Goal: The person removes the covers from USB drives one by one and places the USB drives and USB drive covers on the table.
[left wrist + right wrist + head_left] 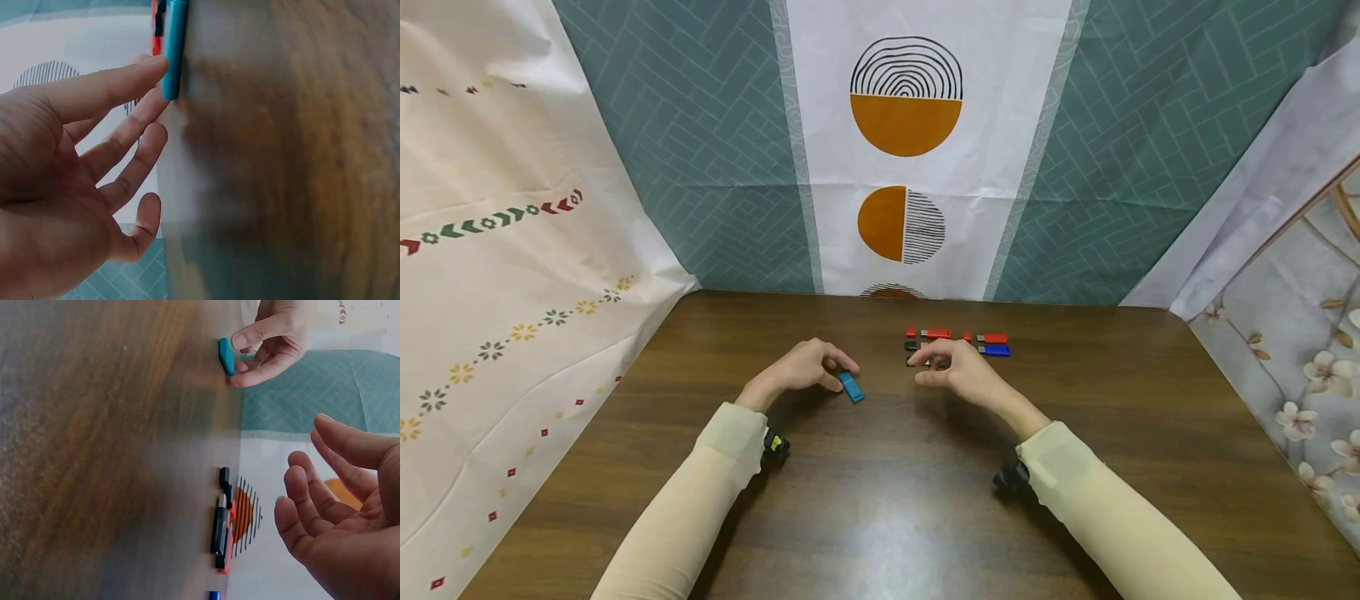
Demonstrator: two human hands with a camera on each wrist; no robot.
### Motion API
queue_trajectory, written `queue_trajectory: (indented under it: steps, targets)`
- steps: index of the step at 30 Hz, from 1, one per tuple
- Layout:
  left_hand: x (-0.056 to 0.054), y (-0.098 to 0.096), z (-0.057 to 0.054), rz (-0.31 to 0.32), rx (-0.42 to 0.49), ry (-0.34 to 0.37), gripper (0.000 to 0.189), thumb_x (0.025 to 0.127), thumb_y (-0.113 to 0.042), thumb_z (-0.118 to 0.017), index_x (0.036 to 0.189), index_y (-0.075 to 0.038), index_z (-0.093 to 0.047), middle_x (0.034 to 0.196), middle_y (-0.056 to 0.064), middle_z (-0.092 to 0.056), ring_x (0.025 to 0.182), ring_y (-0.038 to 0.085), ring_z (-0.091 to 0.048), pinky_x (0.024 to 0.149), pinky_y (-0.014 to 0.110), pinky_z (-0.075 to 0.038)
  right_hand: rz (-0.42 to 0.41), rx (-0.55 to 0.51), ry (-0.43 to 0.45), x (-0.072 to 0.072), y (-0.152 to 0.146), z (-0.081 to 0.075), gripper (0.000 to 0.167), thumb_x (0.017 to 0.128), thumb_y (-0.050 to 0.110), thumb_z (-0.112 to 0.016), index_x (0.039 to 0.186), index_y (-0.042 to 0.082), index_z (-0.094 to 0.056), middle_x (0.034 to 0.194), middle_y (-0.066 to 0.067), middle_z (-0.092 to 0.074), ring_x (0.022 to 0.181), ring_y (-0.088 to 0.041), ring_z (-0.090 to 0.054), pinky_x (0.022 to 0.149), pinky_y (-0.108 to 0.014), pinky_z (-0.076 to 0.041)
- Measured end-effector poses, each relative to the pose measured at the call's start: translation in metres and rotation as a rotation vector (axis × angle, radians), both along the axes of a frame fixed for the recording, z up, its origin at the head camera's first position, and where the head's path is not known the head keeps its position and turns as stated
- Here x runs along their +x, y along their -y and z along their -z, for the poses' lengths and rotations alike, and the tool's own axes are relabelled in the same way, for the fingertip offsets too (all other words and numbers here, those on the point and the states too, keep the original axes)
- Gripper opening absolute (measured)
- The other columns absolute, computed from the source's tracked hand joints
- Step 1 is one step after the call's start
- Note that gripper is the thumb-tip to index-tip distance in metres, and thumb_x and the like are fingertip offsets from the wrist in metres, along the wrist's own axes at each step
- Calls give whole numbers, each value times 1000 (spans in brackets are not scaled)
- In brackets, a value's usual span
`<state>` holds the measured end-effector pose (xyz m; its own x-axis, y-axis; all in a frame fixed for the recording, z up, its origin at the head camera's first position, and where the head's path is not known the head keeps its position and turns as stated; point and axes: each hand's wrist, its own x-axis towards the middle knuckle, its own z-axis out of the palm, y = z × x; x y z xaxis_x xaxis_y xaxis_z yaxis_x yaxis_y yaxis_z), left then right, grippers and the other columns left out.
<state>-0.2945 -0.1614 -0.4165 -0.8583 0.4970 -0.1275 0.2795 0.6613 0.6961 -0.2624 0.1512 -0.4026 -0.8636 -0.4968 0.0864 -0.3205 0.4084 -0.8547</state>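
A blue USB stick (852, 387) with its cap on lies on the table beside my left hand (805, 367). The left thumb and index fingertip are right at its near side and end, spread rather than pinching, and the other fingers are loosely extended in the left wrist view. My right hand (961, 371) hovers palm down above the table, fingers relaxed with nothing between them. Under and behind it are uncapped black USB sticks (219, 530), partly hidden by the hand in the head view. A black cap (224, 477) lies just off one stick's metal plug.
Farther back lie red USB sticks (937, 333) with separate red caps (911, 332), and a blue USB stick (995, 351) to the right. The brown wooden table (880, 492) ends at a patterned cloth backdrop (722, 150). Both wrists carry small black cameras.
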Motion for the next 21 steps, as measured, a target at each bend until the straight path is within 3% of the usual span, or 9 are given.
queue_trajectory:
  steps: [11, 21]
  targets:
    - [1, -1, 3, 31, -45, -48, 26, 87, -3, -83, 111, -10, -82, 116, 6, -72, 108, 25, -64, 90, 40, -54, 1, 19, -7, 1, 2, 2, 25, 95, 8, -76, 118, -1, -74, 116, -23, -69, 88, -25, -59, 72, -34, -49]
    - [4, 1, 4, 3, -69, -23, 18, 85, -12, -87, 103, -14, -84, 99, -2, -73, 94, 19, -58, 80, 33, -49, -19, 15, -14, 4, 9, 4, 26, 95, 5, -75, 119, -4, -73, 110, -20, -71, 86, -25, -59, 72, -34, -49]
